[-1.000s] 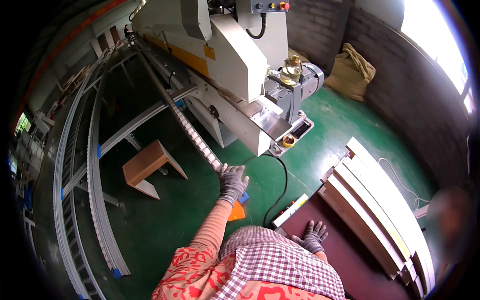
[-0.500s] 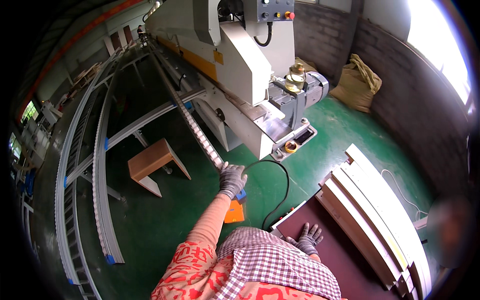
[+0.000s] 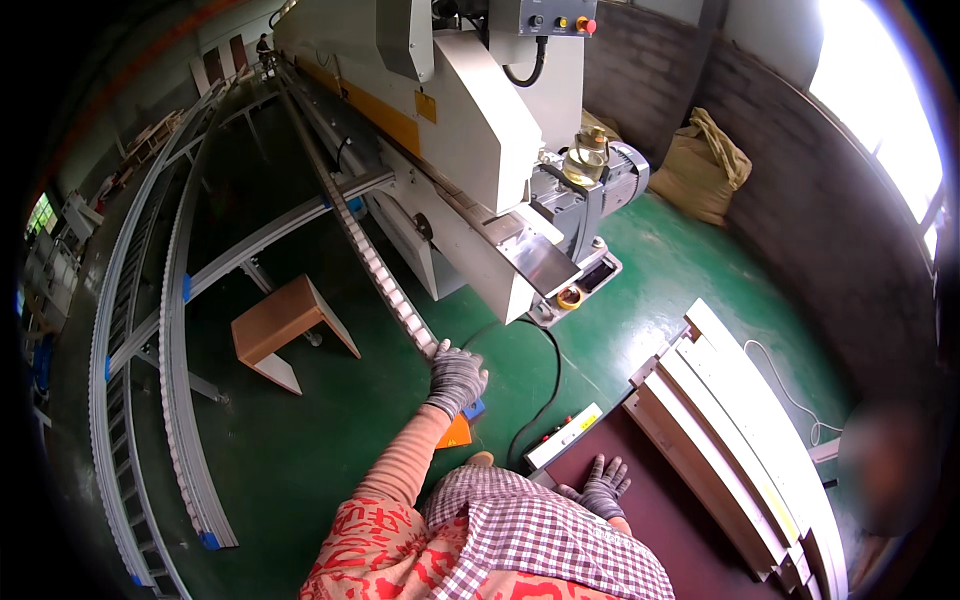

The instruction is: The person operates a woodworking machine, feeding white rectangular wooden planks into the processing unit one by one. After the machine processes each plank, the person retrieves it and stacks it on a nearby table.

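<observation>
Centre: left hand [image 3: 458, 381] touching the roller rail [image 3: 385, 285] end, finger closure unclear. Lower right: right hand [image 3: 602, 491], fingers spread on dark-red tabletop [image 3: 655, 490].

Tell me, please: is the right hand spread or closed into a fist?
Spread. The right hand rests on the dark red tabletop, its fingers extended and their tips apart.

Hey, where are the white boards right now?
In the head view, the white boards are at the lower right, stacked on the dark red tabletop, just to the right of the person's right hand.
</observation>
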`<state>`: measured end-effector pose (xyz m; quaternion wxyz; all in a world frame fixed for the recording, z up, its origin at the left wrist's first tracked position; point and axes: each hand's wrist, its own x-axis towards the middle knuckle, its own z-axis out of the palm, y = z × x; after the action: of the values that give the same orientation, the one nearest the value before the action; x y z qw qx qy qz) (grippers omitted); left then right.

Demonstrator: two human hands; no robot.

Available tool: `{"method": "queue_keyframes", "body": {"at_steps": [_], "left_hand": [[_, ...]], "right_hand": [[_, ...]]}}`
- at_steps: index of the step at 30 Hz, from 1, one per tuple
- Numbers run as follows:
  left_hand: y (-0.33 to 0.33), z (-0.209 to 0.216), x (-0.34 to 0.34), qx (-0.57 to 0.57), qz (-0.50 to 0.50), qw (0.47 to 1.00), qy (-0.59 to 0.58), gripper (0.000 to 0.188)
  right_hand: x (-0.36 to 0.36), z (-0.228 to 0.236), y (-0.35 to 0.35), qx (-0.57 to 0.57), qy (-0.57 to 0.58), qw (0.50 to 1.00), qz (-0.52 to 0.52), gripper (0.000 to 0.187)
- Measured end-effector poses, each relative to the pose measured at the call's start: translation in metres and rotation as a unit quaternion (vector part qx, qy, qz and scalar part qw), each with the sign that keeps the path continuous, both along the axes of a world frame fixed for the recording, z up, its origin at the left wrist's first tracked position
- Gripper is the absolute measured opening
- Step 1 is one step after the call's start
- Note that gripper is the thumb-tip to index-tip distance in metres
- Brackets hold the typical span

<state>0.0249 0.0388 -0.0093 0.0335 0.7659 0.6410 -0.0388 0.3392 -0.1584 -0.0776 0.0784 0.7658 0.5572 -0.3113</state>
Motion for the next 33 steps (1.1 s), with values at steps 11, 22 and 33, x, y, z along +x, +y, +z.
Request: {"method": "queue_keyframes", "body": {"at_steps": [11, 22, 33], "left_hand": [[0.011, 0.01, -0.004, -0.068, -0.046, 0.997, -0.003, 0.047], [0.031, 0.013, -0.021, -0.088, -0.063, 0.984, -0.145, 0.05], [0.07, -0.027, -0.043, -0.038, 0.014, 0.881, -0.471, 0.047]], "right_hand": [[-0.019, -0.018, 0.032, -0.046, -0.04, 0.998, -0.027, 0.13], [-0.031, 0.009, 0.042, -0.074, -0.023, 0.996, -0.034, 0.126], [-0.033, 0.006, 0.046, -0.078, -0.029, 0.995, -0.048, 0.127]]}}
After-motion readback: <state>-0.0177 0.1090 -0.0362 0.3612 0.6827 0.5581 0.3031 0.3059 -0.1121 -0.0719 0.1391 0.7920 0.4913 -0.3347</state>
